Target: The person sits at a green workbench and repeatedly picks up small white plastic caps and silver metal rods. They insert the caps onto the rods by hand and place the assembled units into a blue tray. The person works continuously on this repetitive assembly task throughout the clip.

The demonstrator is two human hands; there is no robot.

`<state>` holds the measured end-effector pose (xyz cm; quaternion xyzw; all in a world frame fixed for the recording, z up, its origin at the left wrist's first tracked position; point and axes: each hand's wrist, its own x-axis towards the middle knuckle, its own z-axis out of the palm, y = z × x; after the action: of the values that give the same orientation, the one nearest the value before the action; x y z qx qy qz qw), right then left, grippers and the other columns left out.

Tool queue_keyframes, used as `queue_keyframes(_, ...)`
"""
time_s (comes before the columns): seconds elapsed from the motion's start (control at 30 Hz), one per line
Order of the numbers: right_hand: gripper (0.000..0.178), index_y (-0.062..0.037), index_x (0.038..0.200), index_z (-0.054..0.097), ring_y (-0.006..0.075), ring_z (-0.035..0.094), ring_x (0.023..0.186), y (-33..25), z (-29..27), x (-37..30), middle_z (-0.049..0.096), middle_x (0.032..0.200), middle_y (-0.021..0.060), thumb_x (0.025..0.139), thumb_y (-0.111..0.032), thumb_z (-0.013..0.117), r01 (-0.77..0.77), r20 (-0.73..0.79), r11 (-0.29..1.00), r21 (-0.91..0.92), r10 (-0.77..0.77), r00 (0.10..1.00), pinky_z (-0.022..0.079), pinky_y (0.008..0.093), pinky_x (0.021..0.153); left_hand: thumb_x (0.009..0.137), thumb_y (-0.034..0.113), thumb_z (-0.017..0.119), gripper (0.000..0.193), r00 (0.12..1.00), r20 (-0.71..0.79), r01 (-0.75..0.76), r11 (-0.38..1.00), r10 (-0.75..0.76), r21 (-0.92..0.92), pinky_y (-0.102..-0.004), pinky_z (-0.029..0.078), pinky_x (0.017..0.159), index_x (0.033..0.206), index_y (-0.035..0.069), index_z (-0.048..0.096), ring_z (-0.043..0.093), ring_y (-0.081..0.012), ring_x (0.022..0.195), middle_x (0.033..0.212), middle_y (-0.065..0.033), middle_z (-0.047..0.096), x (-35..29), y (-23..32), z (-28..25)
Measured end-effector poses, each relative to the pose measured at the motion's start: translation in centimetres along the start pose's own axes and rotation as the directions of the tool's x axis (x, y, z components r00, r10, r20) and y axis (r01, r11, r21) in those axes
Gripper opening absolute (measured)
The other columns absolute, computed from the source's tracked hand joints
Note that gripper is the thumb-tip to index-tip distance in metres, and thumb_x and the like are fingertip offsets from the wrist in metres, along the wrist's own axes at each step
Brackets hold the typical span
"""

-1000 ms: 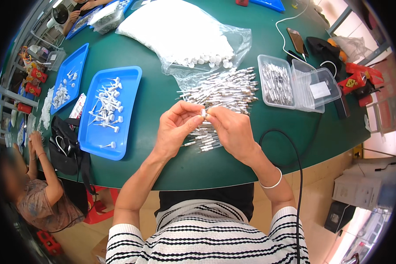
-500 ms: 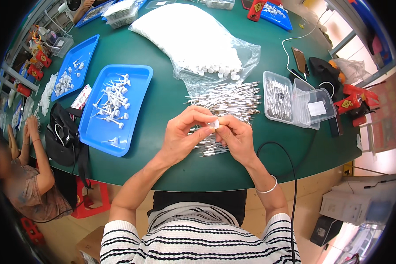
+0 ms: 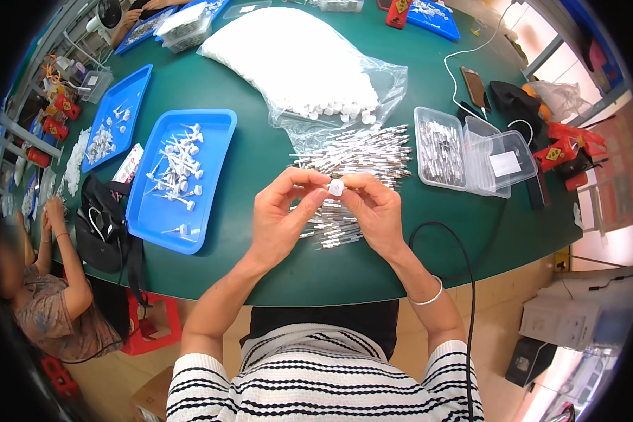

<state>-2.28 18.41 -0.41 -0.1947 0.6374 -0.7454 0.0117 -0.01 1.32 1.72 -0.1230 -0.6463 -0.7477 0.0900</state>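
Between the fingertips of both hands is a small white plastic cap [image 3: 336, 187], its face turned up toward me. My left hand [image 3: 283, 214] pinches it from the left, thumb and fingers closed. From the other side my right hand [image 3: 375, 213] grips it, also closed; whether a shaft is attached below is hidden. Beneath and beyond the hands lies a loose pile of thin metal rods [image 3: 362, 152]. Behind the pile, a large clear bag of white caps [image 3: 295, 60] spills some at its mouth. To the left, a blue tray [image 3: 143, 199] holds several rods with white caps fitted.
An open clear plastic box [image 3: 441, 149] of rods stands right of the pile, with its lid [image 3: 505, 163] alongside. A black bag [image 3: 102, 232] and another blue tray [image 3: 135, 112] are at left. A co-worker [image 3: 56, 302] sits there. A black cable [image 3: 464, 260] hangs over the table edge.
The white cap has turned so its face shows more fully, and both hands have shifted slightly up and left. The whole view has moved a little.
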Motion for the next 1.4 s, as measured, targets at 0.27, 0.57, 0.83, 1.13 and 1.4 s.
queue_keyframes(0.27, 0.013, 0.0001, 0.101, 0.064, 0.0092, 0.061, 0.084, -0.3, 0.2, -0.1, 0.064, 0.089, 0.0038, 0.089, -0.003, 0.063, -0.007, 0.027, 1.000, -0.020, 0.007, 1.000, 0.048, 0.0224, 0.075, 0.086, -0.006, 0.061, 0.011, 0.997, 0.038, -0.065, 0.990, 0.061, 0.125, -0.0237, 0.048, 0.079, 0.097, -0.003, 0.061, 0.059, -0.0107, 0.088, 0.096, -0.0053, 0.061, -0.1, -0.2, 0.0)
queue_keyframes(0.57, 0.012, 0.0008, 0.100, 0.064, 0.0092, 0.061, 0.084, 0.0, 0.3, -0.2, 0.065, 0.090, 0.0045, 0.088, -0.002, 0.063, -0.021, 0.025, 0.999, -0.034, 0.021, 0.999, 0.048, 0.0222, 0.075, 0.084, -0.002, 0.063, 0.008, 0.991, -0.018, -0.124, 0.967, 0.132, 0.224, -0.0246, 0.049, 0.074, 0.092, -0.001, 0.062, 0.061, -0.0122, 0.081, 0.090, -0.0063, 0.062, -0.2, -0.6, 0.0)
queue_keyframes(0.83, 0.010, -0.0004, 0.096, 0.064, 0.0101, 0.064, 0.077, -0.1, 0.5, -0.4, 0.069, 0.087, 0.0061, 0.086, 0.000, 0.065, 0.116, 0.000, 0.973, -0.199, -0.118, 0.993, 0.050, 0.0232, 0.068, 0.094, 0.008, 0.055, 0.011, 0.990, -0.005, 0.140, 0.975, -0.143, -0.174, -0.0222, 0.046, 0.076, 0.098, -0.001, 0.056, 0.056, -0.0080, 0.084, 0.092, -0.0044, 0.061, -0.2, -0.6, 0.0)
queue_keyframes(1.13, 0.014, -0.0004, 0.092, 0.064, 0.0163, 0.066, 0.076, 0.1, 0.2, 0.4, 0.069, 0.087, 0.0100, 0.080, 0.006, 0.067, 0.327, 0.020, 0.874, -0.359, -0.343, 0.939, 0.051, 0.0254, 0.067, 0.093, 0.010, 0.059, 0.010, 0.989, 0.073, 0.124, 0.988, -0.130, 0.090, -0.0205, 0.042, 0.070, 0.095, 0.001, 0.056, 0.051, -0.0048, 0.079, 0.091, -0.0013, 0.059, -0.1, 0.1, -0.5)
queue_keyframes(1.4, 0.017, -0.0003, 0.091, 0.062, 0.0202, 0.067, 0.077, 0.6, 0.1, 0.5, 0.068, 0.088, 0.0116, 0.077, 0.007, 0.069, 0.426, 0.071, 0.795, -0.432, -0.441, 0.895, 0.053, 0.0273, 0.066, 0.083, 0.004, 0.065, 0.008, 0.999, 0.028, 0.010, 0.979, -0.016, 0.205, -0.0261, 0.046, 0.068, 0.085, -0.001, 0.059, 0.056, -0.0117, 0.072, 0.079, -0.0040, 0.060, 0.1, -0.1, -0.7)
